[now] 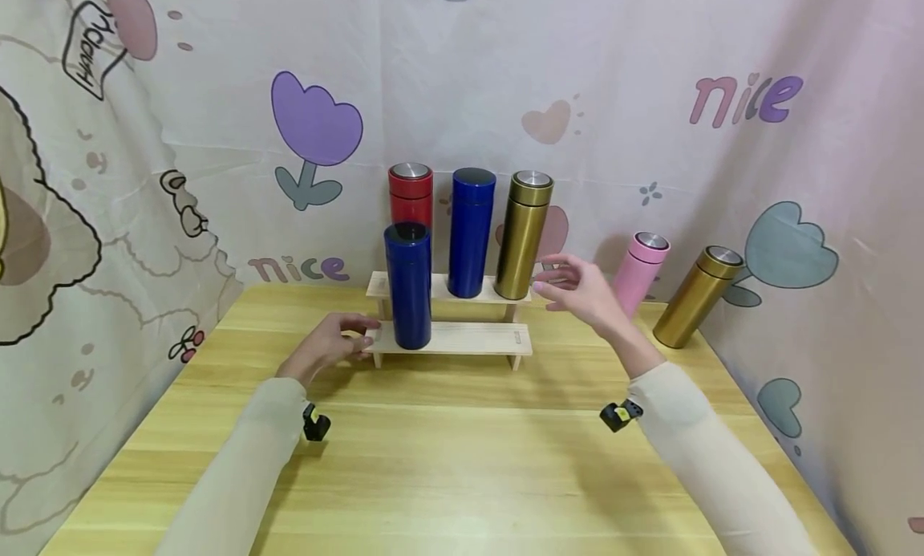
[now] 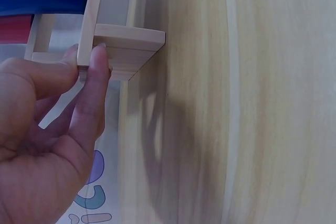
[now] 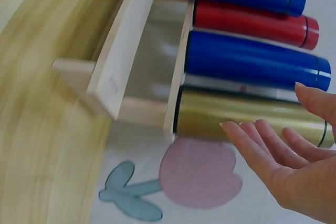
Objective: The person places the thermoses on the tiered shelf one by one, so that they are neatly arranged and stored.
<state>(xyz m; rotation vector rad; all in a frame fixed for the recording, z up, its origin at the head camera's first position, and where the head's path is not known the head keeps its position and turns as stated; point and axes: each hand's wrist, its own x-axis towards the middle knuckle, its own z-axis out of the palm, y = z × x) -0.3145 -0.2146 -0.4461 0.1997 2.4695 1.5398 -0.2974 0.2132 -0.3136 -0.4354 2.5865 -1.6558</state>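
Observation:
My left hand (image 1: 328,349) pinches the left end of the lower board of a two-tier wooden rack (image 1: 472,338), thumb above and fingers beneath, as the left wrist view shows. On that lower board stands a blue flask (image 1: 409,287). Along the upper board are a red flask (image 1: 411,188), partly hidden behind the front one, a second blue flask (image 1: 472,233) and a gold flask (image 1: 524,239) at the right end. Beside the gold flask my right hand (image 1: 581,293) is spread with loosely bent fingers, holding nothing; whether it touches the flask I cannot tell.
A pink flask (image 1: 641,273) and another gold flask (image 1: 697,297) stand on the wooden table (image 1: 462,460) to the right, near the back. A printed curtain (image 1: 447,75) hangs behind the table and along both sides.

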